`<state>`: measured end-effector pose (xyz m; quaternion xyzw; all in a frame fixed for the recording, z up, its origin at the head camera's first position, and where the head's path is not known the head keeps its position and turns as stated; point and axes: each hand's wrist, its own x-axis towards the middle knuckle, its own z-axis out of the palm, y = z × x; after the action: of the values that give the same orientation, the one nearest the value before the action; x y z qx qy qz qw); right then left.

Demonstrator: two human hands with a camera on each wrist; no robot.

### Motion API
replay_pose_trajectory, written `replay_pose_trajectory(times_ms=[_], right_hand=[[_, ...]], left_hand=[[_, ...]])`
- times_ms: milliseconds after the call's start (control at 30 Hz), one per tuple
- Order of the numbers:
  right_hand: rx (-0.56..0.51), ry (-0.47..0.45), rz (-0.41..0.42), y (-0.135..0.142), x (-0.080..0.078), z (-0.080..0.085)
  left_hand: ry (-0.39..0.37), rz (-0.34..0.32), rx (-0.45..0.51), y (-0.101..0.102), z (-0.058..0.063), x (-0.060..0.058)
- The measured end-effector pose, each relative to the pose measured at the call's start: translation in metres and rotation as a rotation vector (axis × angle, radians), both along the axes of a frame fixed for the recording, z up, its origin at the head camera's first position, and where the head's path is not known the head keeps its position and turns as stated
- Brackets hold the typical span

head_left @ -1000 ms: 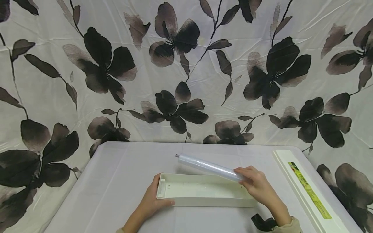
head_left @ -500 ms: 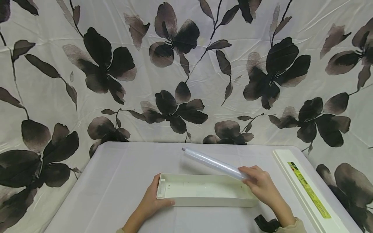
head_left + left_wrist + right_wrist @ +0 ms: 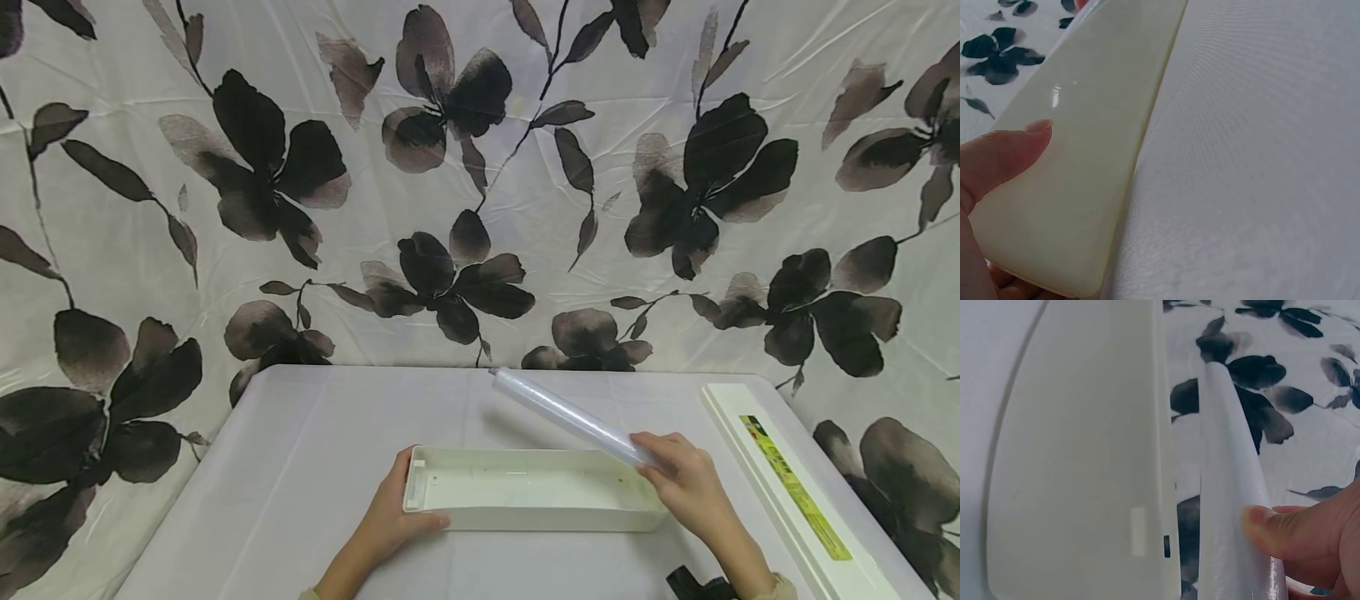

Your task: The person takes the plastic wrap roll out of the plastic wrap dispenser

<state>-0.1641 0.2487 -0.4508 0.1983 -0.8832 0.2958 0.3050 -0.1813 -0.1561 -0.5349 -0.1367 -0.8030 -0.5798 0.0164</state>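
Observation:
In the head view my left hand [image 3: 401,500] grips the left end of a long off-white plastic box [image 3: 525,521], open at the top. Its thumb [image 3: 1013,156] lies along the box's front wall in the left wrist view. My right hand [image 3: 690,479] pinches the near end of a roll of clear cling film [image 3: 570,415], thumb on one side. That roll slants up and away to the left, above and behind the box's back rim, its far end near the table's back edge. In the right wrist view the roll [image 3: 1229,475] runs beside the box [image 3: 1079,450], apart from it.
A long white cover [image 3: 757,479] with a yellow-green label lies along the table's right side. The white-clothed table [image 3: 315,433] ends at the back against a floral curtain [image 3: 562,208]. A black wrist device [image 3: 697,583] sits by my right sleeve.
My right hand has moved to the right with the cling film roll, whose far end has risen and shifted right, away from the box. The left hand and the box have stayed put.

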Motion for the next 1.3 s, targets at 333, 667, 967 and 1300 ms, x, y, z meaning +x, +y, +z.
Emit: replay_pose_trajectory(times_ms=[333,667,967,1300], right_hand=[[-0.015,0.0,-0.054,0.004,0.009,-0.003],[-0.048,0.038,-0.111,0.005,0.019,-0.005],[-0.074,0.035,-0.171,0.009,0.026,-0.007],[-0.107,0.026,-0.231,0.012,0.033,-0.006]], left_hand=[[0.013,-0.006,-0.01,0.0,-0.002,-0.001],[0.027,0.0,-0.014,0.0,-0.002,-0.001],[0.027,0.002,-0.013,0.0,-0.002,-0.001],[0.01,-0.002,0.001,0.001,-0.002,-0.001]])
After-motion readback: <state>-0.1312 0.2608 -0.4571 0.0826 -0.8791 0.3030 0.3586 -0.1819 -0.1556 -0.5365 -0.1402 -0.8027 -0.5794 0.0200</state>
